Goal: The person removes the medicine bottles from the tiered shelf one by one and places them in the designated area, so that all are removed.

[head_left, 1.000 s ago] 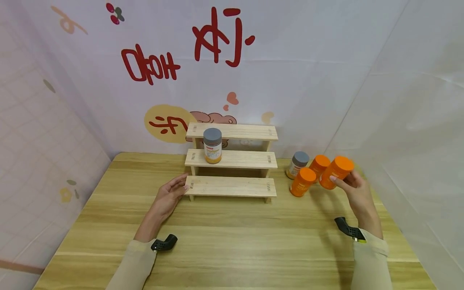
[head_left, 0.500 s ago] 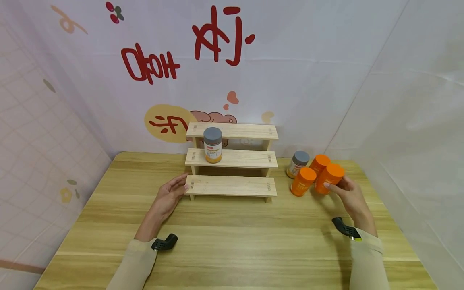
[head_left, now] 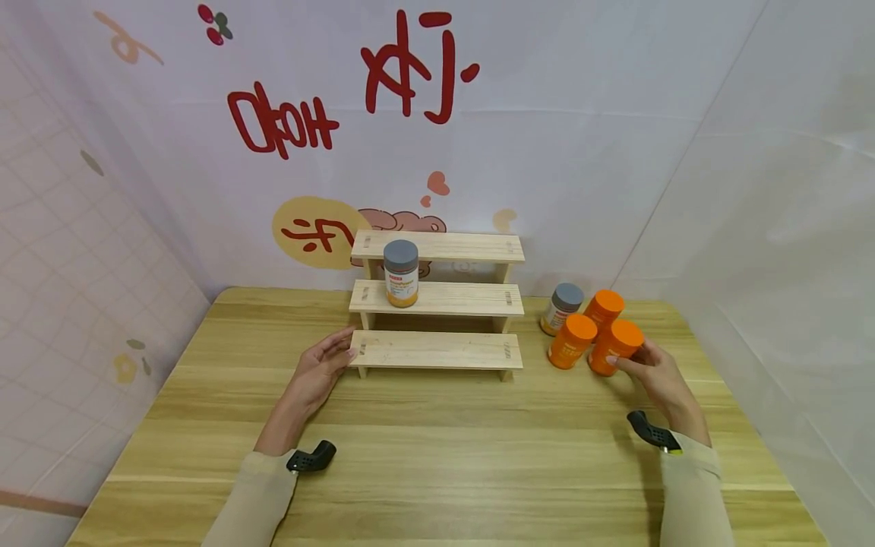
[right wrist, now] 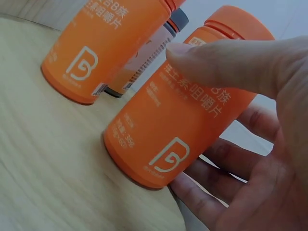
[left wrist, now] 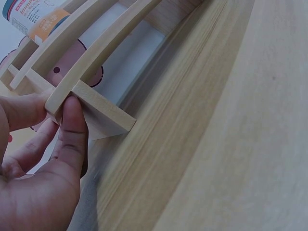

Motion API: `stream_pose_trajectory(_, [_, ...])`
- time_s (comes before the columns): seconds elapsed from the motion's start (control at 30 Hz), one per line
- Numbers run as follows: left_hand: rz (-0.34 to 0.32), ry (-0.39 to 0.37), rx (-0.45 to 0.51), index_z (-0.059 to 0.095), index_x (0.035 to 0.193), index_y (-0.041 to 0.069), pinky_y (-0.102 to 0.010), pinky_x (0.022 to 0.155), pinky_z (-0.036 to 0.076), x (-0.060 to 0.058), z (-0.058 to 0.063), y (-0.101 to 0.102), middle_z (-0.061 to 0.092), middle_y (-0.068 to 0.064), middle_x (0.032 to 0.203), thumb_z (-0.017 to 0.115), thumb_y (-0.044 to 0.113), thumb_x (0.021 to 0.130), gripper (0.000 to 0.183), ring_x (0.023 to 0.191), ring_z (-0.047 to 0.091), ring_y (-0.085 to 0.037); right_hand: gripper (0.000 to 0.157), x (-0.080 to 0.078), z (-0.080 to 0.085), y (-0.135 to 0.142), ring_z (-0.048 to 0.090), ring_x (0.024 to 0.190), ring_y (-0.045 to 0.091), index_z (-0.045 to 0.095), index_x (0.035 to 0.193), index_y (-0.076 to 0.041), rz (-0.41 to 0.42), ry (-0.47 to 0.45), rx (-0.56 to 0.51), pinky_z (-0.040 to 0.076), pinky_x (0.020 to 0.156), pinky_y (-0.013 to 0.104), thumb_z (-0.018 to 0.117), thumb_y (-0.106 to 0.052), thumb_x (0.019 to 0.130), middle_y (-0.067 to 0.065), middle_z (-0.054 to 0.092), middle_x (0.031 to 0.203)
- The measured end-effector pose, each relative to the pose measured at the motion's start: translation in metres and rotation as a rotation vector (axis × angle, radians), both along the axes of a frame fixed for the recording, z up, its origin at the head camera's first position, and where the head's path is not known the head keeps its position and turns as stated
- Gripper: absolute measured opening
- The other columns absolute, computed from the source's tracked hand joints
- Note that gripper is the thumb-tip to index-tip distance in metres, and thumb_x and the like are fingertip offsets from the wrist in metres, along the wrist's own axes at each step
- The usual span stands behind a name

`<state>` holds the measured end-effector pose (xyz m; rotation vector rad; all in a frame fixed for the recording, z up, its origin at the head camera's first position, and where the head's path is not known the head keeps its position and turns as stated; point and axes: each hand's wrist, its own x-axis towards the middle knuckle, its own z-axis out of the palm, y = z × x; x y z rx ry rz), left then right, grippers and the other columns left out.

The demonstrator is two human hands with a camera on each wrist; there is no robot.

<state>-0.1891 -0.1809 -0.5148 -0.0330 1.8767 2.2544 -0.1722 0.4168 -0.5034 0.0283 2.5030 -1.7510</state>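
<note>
My left hand (head_left: 320, 374) pinches the left end of the lowest board of a three-step wooden shelf (head_left: 437, 351); in the left wrist view the board's end (left wrist: 60, 98) lies between thumb and fingers. A grey-capped supplement bottle (head_left: 401, 275) stands on the middle step, towards the left. At the right, my right hand (head_left: 659, 380) holds an orange supplement bottle (head_left: 614, 349), thumb on the near side and fingers behind. In the right wrist view this orange bottle (right wrist: 163, 115) appears to stand on the table.
Beside the held bottle stand two more orange bottles, one nearer (head_left: 571, 342) and one behind (head_left: 604, 308), plus another grey-capped bottle (head_left: 562, 309). A printed cloth wall (head_left: 547, 152) rises behind the table (head_left: 478, 456), with another wall (head_left: 786, 266) at the right.
My right hand has brought the orange bottle down and slightly left, onto the table beside the other bottles. The left hand and the shelf have stayed put.
</note>
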Motion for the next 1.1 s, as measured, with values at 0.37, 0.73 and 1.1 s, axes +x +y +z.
stream_pose_trajectory(0.37, [-0.004, 0.013, 0.004, 0.035, 0.157, -0.002, -0.016, 0.091, 0.052, -0.001, -0.002, 0.001, 0.055, 0.001, 0.123, 0.061, 0.003, 0.101, 0.062, 0.112, 0.057, -0.004, 0.068, 0.003, 0.005, 0.002, 0.052, 0.117, -0.008, 0.039, 0.158, -0.022, 0.02, -0.033, 0.073, 0.046, 0.091, 0.009, 0.07, -0.031, 0.099, -0.017, 0.053, 0.136])
stream_pose_trajectory(0.73, [-0.009, 0.01, 0.006, 0.034, 0.157, -0.003, -0.015, 0.091, 0.052, 0.0, -0.002, -0.001, 0.056, 0.001, 0.124, 0.061, 0.003, 0.102, 0.062, 0.111, 0.058, -0.004, 0.061, 0.01, 0.032, -0.002, 0.055, 0.113, -0.005, 0.043, 0.154, -0.016, 0.016, 0.033, 0.186, 0.046, 0.088, 0.011, 0.068, -0.032, 0.101, -0.023, 0.057, 0.13])
stream_pose_trajectory(1.1, [-0.004, 0.003, -0.009, 0.038, 0.157, 0.002, -0.014, 0.089, 0.051, 0.0, -0.002, -0.001, 0.053, 0.002, 0.124, 0.06, 0.004, 0.102, 0.059, 0.111, 0.055, -0.003, 0.074, 0.011, 0.064, -0.018, 0.037, 0.145, 0.043, 0.027, 0.163, -0.032, -0.071, 0.06, 0.288, 0.046, 0.102, 0.019, 0.064, -0.044, 0.1, 0.018, 0.036, 0.163])
